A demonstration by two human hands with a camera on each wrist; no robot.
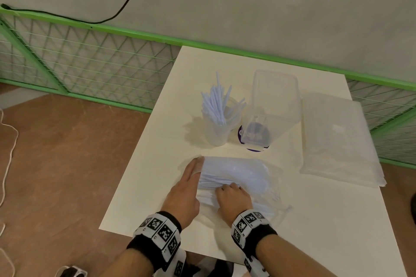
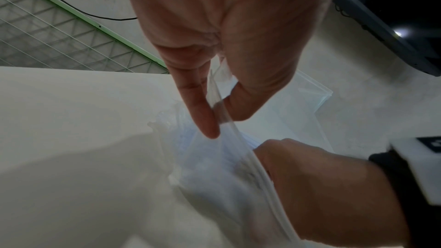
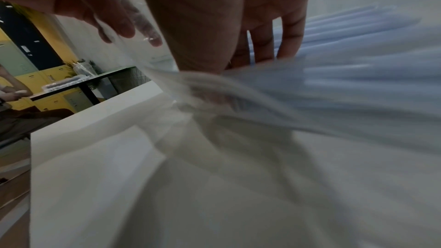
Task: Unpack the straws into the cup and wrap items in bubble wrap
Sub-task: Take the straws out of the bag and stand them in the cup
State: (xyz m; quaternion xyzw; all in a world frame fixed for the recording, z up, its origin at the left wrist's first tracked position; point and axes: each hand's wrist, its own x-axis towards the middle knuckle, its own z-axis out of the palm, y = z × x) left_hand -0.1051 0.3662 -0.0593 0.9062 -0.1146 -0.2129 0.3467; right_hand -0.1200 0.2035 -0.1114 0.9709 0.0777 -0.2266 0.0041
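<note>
A clear plastic bag (image 1: 252,175) of pale blue straws (image 1: 216,181) lies on the white table (image 1: 315,220) near its front edge. My left hand (image 1: 191,177) lies along the bag's left end. In the left wrist view the left hand (image 2: 219,122) pinches the bag's open edge (image 2: 241,144) between thumb and forefinger. My right hand (image 1: 229,189) is curled over the straws at the bag's mouth. In the right wrist view the right hand (image 3: 238,63) grips a bundle of straws (image 3: 346,82). Behind the bag stands a clear cup (image 1: 217,135) with several straws (image 1: 216,105) upright in it.
A tall clear container (image 1: 274,101) stands right of the cup, with a purple-rimmed round object (image 1: 254,144) at its base. A stack of bubble wrap sheets (image 1: 337,141) covers the table's right side. A green mesh fence (image 1: 90,63) runs behind the table.
</note>
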